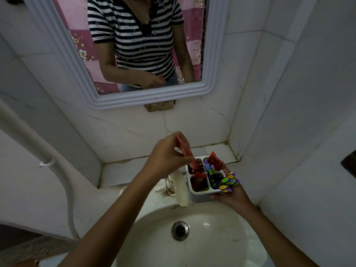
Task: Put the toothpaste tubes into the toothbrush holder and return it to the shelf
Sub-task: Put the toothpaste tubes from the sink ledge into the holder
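Note:
My right hand point(234, 193) grips a white four-compartment toothbrush holder point(202, 196) above the sink's back edge. My left hand point(165, 156) pinches a red toothpaste tube point(185, 149), whose lower end dips into the holder's far-left compartment. A second red tube point(215, 159) stands in the far-right compartment, and a third point(199, 177) lies in the near-left one. Colourful toothbrushes point(227, 181) stick out of the near-right compartment over my right fingers.
A white tiled shelf point(134, 170) runs behind the sink, under a white-framed mirror point(150, 97). The white tap point(181, 189) stands left of the holder. Below lies the basin point(212, 237) with its metal drain point(180, 230). A white hose point(57, 170) hangs at left.

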